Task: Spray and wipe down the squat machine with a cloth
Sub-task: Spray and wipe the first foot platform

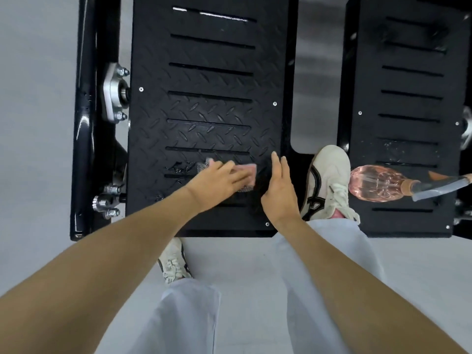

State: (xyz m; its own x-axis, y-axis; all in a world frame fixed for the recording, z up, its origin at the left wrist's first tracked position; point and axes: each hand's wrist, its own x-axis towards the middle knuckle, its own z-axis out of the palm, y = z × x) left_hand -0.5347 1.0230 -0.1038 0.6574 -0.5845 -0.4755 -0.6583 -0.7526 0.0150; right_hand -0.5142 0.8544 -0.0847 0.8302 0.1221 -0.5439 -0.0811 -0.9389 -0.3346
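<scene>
The squat machine's left foot plate (209,80) is black tread metal with several slots. My left hand (217,181) presses a pink and grey cloth (249,172) flat onto the plate's near part, fingers straight. A wet patch (180,168) shows just left of the cloth. My right hand (279,192) hovers beside the cloth, fingers straight, holding nothing. A clear pink spray bottle (378,183) lies on its side on the right foot plate (408,98), nozzle toward the right.
The black frame rail (84,139) with silver bolts and a bearing block (112,92) runs along the plate's left side. My right shoe (327,180) stands between the two plates, my left shoe (173,261) on the grey floor (38,98).
</scene>
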